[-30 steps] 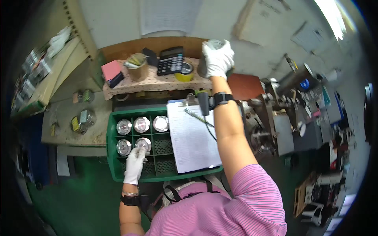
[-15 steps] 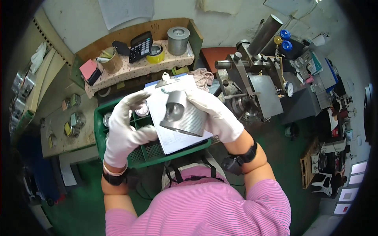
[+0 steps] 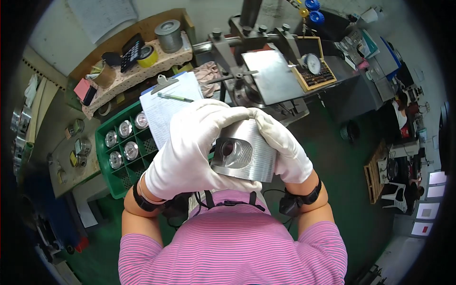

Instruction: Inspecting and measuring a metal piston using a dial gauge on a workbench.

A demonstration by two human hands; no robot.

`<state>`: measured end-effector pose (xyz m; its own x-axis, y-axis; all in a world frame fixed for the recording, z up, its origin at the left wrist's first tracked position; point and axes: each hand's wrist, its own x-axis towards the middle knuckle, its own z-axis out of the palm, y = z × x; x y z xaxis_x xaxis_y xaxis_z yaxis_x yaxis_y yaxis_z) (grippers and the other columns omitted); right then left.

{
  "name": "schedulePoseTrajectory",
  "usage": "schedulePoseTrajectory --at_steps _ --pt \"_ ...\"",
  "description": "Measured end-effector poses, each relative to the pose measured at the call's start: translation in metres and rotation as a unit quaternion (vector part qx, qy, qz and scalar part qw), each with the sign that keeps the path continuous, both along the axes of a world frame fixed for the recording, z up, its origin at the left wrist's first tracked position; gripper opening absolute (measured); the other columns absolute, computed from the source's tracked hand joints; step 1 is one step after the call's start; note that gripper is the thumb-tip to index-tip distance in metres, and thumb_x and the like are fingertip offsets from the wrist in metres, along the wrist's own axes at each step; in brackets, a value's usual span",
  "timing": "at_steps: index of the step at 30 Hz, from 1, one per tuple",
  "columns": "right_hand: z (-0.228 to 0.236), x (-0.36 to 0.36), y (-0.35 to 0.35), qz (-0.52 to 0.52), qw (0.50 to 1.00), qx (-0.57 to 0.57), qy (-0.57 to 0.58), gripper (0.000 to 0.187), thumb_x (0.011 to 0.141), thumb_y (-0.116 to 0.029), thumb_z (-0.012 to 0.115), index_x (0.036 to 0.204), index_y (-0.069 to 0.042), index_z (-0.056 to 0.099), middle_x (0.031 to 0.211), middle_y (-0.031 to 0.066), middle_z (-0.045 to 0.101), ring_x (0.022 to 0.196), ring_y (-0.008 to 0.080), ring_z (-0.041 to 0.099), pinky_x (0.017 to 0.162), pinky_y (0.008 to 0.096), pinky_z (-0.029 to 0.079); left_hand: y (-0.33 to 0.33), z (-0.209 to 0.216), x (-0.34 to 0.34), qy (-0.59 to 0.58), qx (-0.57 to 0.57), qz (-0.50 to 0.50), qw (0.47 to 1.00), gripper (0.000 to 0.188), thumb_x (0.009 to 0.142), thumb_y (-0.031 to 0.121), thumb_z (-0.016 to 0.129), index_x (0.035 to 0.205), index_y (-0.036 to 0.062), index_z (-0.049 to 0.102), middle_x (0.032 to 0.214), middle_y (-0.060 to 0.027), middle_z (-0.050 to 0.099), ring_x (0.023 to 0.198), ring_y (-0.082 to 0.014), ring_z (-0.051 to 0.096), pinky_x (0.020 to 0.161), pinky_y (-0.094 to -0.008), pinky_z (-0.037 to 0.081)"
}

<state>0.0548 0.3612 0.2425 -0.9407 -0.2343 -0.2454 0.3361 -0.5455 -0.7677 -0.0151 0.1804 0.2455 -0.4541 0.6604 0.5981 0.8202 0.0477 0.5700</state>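
A silvery metal piston (image 3: 261,152), with fine ridges around its side and a round pin hole facing left, is between my two white-gloved hands in front of my chest. My left hand (image 3: 187,147) wraps it from the left, fingers over the top and thumb along the lower edge. On the far right side my right hand (image 3: 287,149) grips it, fingers closed against the wall. Left of my hands, a green divided crate (image 3: 103,173) holds several round metal pieces (image 3: 125,128). A clipboard with paper (image 3: 152,111) overlaps the crate, and a green pen (image 3: 175,97) lies on it.
Beyond my hands stands a metal measuring fixture with a flat steel plate (image 3: 270,76) and a dial gauge (image 3: 311,63). A wooden case (image 3: 327,83) sits beside it. A shelf at far left carries a calculator (image 3: 132,54), yellow tape (image 3: 147,57) and a metal cylinder (image 3: 169,38).
My left hand, open and apart before, now holds the piston together with my right. The piston has moved right and down in view. The view has turned toward the right.
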Motion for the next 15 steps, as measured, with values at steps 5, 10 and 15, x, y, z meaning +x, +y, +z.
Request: schedulePoseTrajectory --at_steps 5,10,15 --pt "-0.008 0.016 0.032 -0.019 0.999 0.022 0.017 0.045 0.093 -0.032 0.063 0.124 -0.004 0.046 0.111 0.0040 0.056 0.105 0.0105 0.055 0.090 0.0256 0.046 0.034 -0.003 0.013 -0.014 0.025 -0.031 0.999 0.089 0.045 0.039 0.093 0.118 0.0018 0.058 0.110 -0.0129 0.064 0.102 -0.0300 0.062 0.091 -0.0390 0.047" --pt "-0.024 0.032 0.048 -0.012 0.993 -0.078 0.090 0.052 0.094 -0.034 0.058 0.131 -0.002 0.040 0.122 0.0097 0.052 0.115 0.0172 0.054 0.099 0.0305 0.045 0.053 -0.013 0.025 -0.026 0.024 -0.023 0.999 0.081 0.049 0.034 0.091 0.116 0.0013 0.057 0.109 -0.0138 0.063 0.100 -0.0307 0.062 0.090 -0.0390 0.047" --pt "-0.034 0.035 0.064 -0.012 0.994 -0.062 0.084 0.056 0.097 -0.036 0.053 0.136 0.000 0.036 0.128 0.0108 0.050 0.120 0.0173 0.051 0.101 0.0312 0.044 0.061 -0.004 0.033 0.009 -0.047 0.042 0.998 0.066 0.052 0.028 0.088 0.107 0.0037 0.059 0.100 -0.0117 0.063 0.092 -0.0323 0.061 0.089 -0.0411 0.045"
